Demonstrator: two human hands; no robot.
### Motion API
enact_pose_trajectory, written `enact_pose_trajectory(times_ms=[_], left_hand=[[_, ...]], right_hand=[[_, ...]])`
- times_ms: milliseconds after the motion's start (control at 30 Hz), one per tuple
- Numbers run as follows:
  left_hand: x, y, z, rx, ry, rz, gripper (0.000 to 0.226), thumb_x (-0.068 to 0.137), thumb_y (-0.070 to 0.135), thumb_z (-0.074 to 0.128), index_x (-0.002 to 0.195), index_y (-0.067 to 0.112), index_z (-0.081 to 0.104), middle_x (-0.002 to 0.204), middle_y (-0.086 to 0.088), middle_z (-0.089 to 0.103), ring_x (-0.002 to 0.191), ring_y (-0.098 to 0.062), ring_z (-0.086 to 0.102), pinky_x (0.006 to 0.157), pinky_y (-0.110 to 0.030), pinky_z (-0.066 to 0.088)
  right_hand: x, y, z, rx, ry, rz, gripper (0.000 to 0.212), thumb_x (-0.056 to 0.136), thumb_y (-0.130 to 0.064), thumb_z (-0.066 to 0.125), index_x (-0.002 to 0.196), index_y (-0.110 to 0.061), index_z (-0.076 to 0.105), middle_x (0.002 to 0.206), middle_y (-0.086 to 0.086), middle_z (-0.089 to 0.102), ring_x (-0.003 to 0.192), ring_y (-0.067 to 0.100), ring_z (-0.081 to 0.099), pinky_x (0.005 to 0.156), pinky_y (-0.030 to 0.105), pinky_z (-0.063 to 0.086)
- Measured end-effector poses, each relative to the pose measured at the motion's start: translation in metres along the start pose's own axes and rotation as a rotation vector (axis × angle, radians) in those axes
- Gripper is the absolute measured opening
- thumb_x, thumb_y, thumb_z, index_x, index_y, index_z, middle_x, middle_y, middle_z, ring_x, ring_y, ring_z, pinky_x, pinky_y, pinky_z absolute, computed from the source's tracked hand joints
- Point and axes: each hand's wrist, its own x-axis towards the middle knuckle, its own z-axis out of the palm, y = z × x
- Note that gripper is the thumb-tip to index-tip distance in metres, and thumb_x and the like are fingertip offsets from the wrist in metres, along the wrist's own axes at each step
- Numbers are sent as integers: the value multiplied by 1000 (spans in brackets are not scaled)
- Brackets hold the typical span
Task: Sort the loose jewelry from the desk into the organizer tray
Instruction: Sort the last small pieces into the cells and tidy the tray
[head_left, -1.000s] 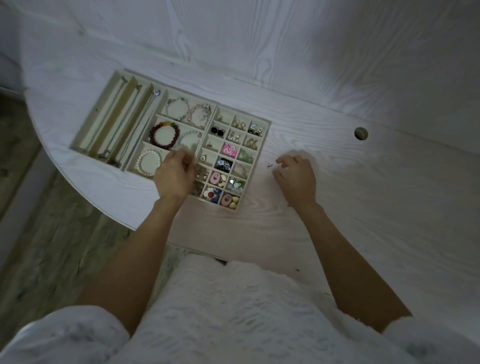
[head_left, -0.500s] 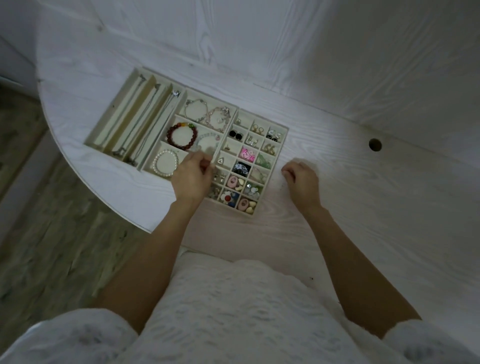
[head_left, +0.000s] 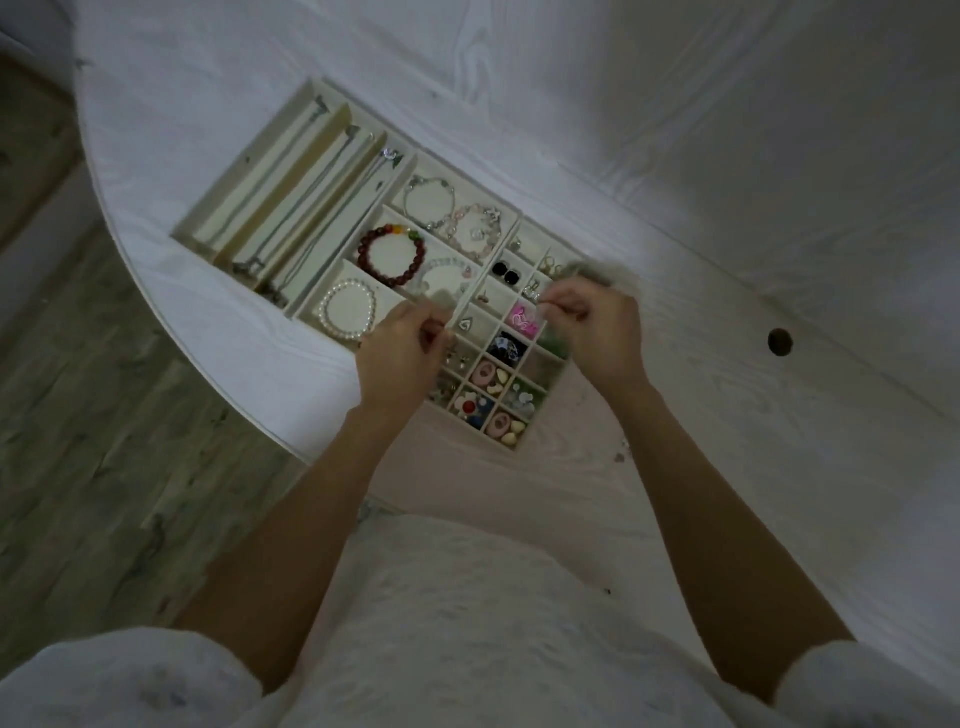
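I observe both sets of fingers curled, tips pinched; whether either holds anything is too small to tell. My left hand (head_left: 397, 353) and right hand (head_left: 597, 330) hover over the organizer tray (head_left: 249, 200) on the white desk (head_left: 727, 415).

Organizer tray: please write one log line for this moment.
left hand over organizer tray | right hand over earring cells | held item unclear
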Motion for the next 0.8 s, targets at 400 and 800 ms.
enact_pose_trajectory(times_ms=[400,800], left_hand=[[-4,7,-1,-22,42,-61,13,82,20,70,95,17,70,87,2,64,68,-7,53,56,-21,36],[-3,6,-1,-31,12,-59,14,83,23,69,97,18,69,89,2,63,71,-14,59,58,-26,46]], right_hand=[[33,-7,45,-424,-74,-95,12,79,-23,72,89,-18,76,100,5,58,100,29,44,82,31,36],[31,-12,56,-625,-39,-144,15,85,-24,64,88,-17,76,102,4,60,103,24,45,88,33,40]])
